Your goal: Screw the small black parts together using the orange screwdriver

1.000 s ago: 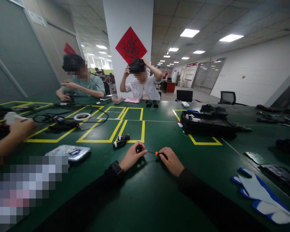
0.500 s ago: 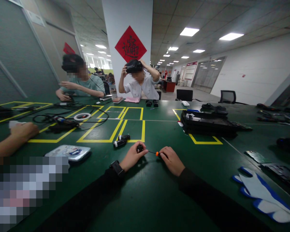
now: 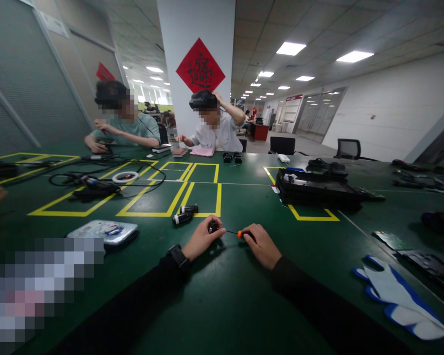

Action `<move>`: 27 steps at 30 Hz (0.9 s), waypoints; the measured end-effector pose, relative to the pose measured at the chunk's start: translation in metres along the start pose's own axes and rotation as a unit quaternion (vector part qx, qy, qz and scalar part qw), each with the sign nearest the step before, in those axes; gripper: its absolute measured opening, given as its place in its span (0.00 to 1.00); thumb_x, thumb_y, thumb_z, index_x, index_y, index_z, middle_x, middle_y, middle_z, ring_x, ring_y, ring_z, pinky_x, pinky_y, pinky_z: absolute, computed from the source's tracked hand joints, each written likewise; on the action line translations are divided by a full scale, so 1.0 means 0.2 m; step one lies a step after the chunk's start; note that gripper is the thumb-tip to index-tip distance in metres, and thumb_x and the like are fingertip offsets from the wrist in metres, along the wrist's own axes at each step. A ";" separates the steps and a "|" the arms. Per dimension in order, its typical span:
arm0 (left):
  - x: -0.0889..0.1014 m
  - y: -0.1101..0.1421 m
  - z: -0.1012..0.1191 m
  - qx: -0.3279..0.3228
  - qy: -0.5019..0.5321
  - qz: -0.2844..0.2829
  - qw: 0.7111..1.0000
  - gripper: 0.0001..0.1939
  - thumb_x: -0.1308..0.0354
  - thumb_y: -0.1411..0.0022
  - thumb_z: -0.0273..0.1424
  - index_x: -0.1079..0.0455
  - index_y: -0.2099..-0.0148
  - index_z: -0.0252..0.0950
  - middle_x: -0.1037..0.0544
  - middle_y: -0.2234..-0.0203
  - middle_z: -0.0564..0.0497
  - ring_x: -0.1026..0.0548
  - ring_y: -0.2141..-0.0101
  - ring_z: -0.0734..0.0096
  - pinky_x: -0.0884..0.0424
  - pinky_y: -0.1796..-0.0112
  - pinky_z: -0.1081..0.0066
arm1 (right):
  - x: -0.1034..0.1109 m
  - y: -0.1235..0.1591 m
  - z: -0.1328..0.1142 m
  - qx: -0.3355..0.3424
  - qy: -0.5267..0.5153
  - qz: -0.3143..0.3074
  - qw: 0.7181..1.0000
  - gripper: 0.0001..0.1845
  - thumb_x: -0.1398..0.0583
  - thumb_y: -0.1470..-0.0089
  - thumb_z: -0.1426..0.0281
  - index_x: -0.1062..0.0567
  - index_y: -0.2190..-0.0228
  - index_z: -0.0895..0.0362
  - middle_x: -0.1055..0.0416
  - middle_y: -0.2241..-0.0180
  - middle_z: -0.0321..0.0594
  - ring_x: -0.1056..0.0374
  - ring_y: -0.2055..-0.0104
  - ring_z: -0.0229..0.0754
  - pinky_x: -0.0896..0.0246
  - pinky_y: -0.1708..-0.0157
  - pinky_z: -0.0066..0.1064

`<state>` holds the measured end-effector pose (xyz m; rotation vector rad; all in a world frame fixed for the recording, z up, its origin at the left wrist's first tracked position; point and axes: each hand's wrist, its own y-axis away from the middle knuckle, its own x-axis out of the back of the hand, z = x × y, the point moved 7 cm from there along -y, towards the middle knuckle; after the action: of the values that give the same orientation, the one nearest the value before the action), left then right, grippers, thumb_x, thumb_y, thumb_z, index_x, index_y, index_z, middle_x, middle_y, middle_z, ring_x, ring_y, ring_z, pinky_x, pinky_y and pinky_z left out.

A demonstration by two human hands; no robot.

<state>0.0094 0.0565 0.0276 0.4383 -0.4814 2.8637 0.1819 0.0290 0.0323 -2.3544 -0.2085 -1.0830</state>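
My left hand (image 3: 203,238) is closed around a small black cylindrical part (image 3: 212,226), whose round end shows between thumb and fingers. In my right hand (image 3: 262,244) is a screwdriver (image 3: 240,234) with an orange collar; the fingers wrap its dark handle. Its thin shaft points left and reaches the left hand by the black part. Whether the tip sits in the part, I cannot tell. Two black cylinders with white bands (image 3: 182,219) lie on the green table just beyond my left hand.
A phone in a patterned case (image 3: 102,231) lies left. Black cables and a white ring (image 3: 125,177) are further off. A black casing (image 3: 318,191) stands back right; white-and-blue gloves (image 3: 401,298) lie near right. Two people wearing headsets sit across the table (image 3: 222,305).
My hands stay almost still, holding the part and screwdriver. A neighbour's hand at left has drawn back toward the frame edge. The person opposite has lowered one hand from the headset.
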 end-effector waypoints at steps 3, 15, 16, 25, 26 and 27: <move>0.00 0.00 -0.01 0.003 0.008 -0.003 1.000 0.12 0.44 0.48 0.38 0.37 0.65 0.35 0.31 0.72 0.54 0.32 0.70 0.73 0.36 0.66 0.72 | -0.01 -0.01 0.01 0.005 0.011 -0.010 1.000 0.09 0.50 0.44 0.72 0.31 0.69 0.57 0.35 0.67 0.40 0.41 0.62 0.40 0.46 0.60 0.33; 0.00 0.00 -0.02 -0.008 0.000 -0.006 1.000 0.12 0.43 0.48 0.37 0.38 0.65 0.35 0.32 0.72 0.54 0.33 0.70 0.74 0.37 0.66 0.73 | 0.00 0.01 0.01 0.000 -0.003 0.002 1.000 0.07 0.43 0.49 0.70 0.33 0.65 0.56 0.35 0.66 0.39 0.41 0.63 0.41 0.46 0.62 0.32; 0.00 0.00 -0.02 -0.009 0.001 -0.006 1.000 0.12 0.43 0.48 0.37 0.38 0.65 0.35 0.32 0.72 0.54 0.33 0.70 0.74 0.37 0.66 0.73 | 0.00 0.00 0.00 0.000 0.001 0.003 1.000 0.06 0.45 0.47 0.69 0.33 0.66 0.57 0.35 0.67 0.39 0.41 0.63 0.41 0.46 0.61 0.33; 0.00 0.00 -0.01 0.005 0.007 -0.005 1.000 0.12 0.43 0.48 0.36 0.37 0.63 0.36 0.31 0.70 0.54 0.32 0.68 0.73 0.36 0.64 0.73 | -0.02 0.00 0.01 0.007 0.003 -0.016 1.000 0.06 0.48 0.45 0.70 0.32 0.68 0.57 0.35 0.68 0.39 0.41 0.64 0.40 0.46 0.63 0.32; 0.00 0.00 -0.01 0.006 0.007 -0.004 1.000 0.12 0.43 0.48 0.36 0.37 0.63 0.36 0.30 0.70 0.54 0.32 0.68 0.73 0.36 0.64 0.73 | -0.02 0.00 0.02 0.004 -0.001 -0.013 1.000 0.05 0.47 0.45 0.70 0.32 0.67 0.57 0.35 0.68 0.39 0.41 0.64 0.40 0.46 0.63 0.32; 0.00 0.00 -0.02 0.006 0.006 -0.003 1.000 0.13 0.43 0.48 0.36 0.37 0.63 0.36 0.30 0.70 0.54 0.32 0.69 0.73 0.36 0.64 0.72 | -0.02 0.00 0.02 0.000 -0.004 -0.009 1.000 0.04 0.46 0.46 0.70 0.33 0.67 0.57 0.35 0.68 0.39 0.41 0.64 0.40 0.46 0.63 0.32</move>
<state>0.0089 0.0579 0.0248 0.4224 -0.4595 2.8635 0.1821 0.0307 0.0270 -2.3619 -0.2326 -1.0823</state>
